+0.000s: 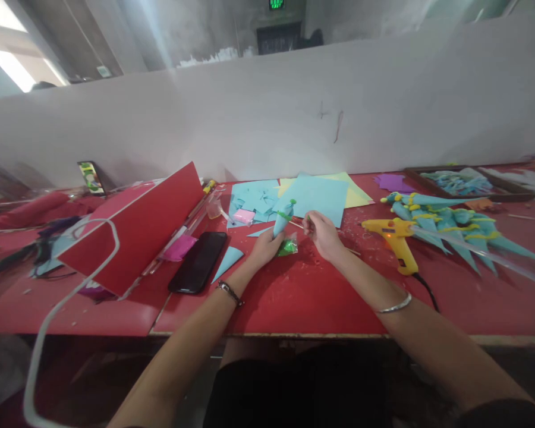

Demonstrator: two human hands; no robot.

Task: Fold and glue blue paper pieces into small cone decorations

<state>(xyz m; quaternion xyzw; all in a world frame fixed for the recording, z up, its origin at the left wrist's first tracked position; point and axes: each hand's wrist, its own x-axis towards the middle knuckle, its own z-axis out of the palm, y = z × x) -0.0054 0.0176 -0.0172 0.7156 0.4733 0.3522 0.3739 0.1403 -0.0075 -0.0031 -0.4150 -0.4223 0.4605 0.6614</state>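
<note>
My left hand (267,247) is closed round a light blue paper cone (282,222), which carries green clay trim and a green ball near its top. Just right of the cone, my right hand (321,235) has its fingers pinched round a thin stick (298,224) that points toward the cone. Below the cone lies a small clear packet of green clay (288,245). A flat blue paper piece (229,261) rests left of my left wrist, beside a black phone (198,261). Right of my right hand sits a yellow glue gun (393,238).
Finished-looking blue cones with yellow trim (446,223) are heaped at the right, before a brown tray (494,193). Blue paper sheets (323,199) lie at the back. A red board (138,238) leans at the left, near a white looped tube (49,321). A grey partition (258,119) stands behind.
</note>
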